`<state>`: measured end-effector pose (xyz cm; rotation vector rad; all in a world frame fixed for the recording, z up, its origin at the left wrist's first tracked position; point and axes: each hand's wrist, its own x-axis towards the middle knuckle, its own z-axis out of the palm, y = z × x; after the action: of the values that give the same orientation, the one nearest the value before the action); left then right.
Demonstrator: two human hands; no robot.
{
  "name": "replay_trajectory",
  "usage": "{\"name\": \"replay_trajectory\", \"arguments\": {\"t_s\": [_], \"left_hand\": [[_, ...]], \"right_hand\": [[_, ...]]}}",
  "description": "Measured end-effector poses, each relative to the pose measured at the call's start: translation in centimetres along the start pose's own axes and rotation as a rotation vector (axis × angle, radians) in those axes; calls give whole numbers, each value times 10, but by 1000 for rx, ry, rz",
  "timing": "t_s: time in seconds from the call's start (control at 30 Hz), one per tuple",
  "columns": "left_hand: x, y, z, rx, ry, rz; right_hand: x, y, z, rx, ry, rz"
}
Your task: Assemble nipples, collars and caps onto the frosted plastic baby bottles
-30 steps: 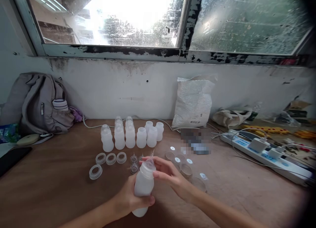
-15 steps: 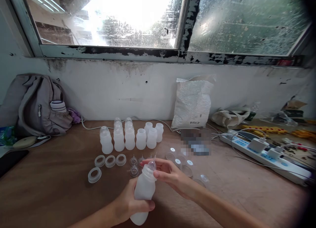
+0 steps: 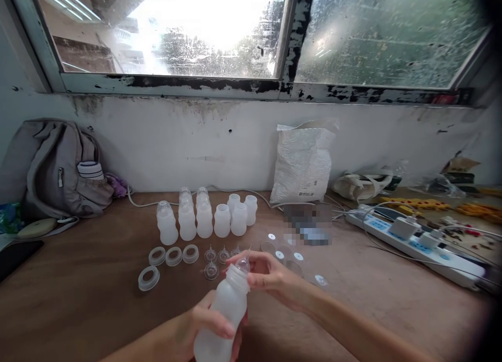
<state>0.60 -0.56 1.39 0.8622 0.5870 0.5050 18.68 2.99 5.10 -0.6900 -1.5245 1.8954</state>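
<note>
My left hand (image 3: 214, 317) is wrapped round a frosted white baby bottle (image 3: 224, 303), which leans to the right with its threaded neck up. At the bottle's mouth, the fingers of my right hand (image 3: 272, 274) pinch a clear bottle teat (image 3: 243, 263), tip upward. Whether the teat is seated in the neck I cannot tell. Just behind my hands lie several loose teats (image 3: 211, 270). Left of these are several translucent collar rings (image 3: 148, 287). Partly hidden beyond my right hand are clear round covers (image 3: 295, 268) and small white discs (image 3: 298, 257).
Several bottles with clear domed tops (image 3: 167, 230) stand at the back, beside several topless bottles (image 3: 222, 222). A silvery bag (image 3: 301, 163) leans on the wall. A power strip (image 3: 443, 257) with cables lies right; a grey backpack (image 3: 50, 168) sits left.
The bottle has dropped slightly and leans more, and my left thumb has moved across its front. My right hand stays at the neck with the teat. The whole view has shifted a little.
</note>
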Motion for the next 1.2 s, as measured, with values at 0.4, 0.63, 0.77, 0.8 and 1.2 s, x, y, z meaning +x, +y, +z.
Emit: {"name": "replay_trajectory", "arguments": {"t_s": [0.4, 0.63, 0.77, 0.8, 1.2], "left_hand": [[2, 10, 9, 276, 117, 6], [0, 9, 7, 267, 122, -78], [1, 6, 6, 289, 105, -61], [1, 6, 6, 292, 115, -60], [1, 8, 8, 271, 131, -77]], "right_hand": [[-5, -22, -27, -352, -69, 62], [-6, -18, -30, -560, -47, 103], [-7, -17, -26, -636, -20, 73], [-7, -16, -25, -675, 15, 59], [-6, -12, -26, -631, 33, 41]]}}
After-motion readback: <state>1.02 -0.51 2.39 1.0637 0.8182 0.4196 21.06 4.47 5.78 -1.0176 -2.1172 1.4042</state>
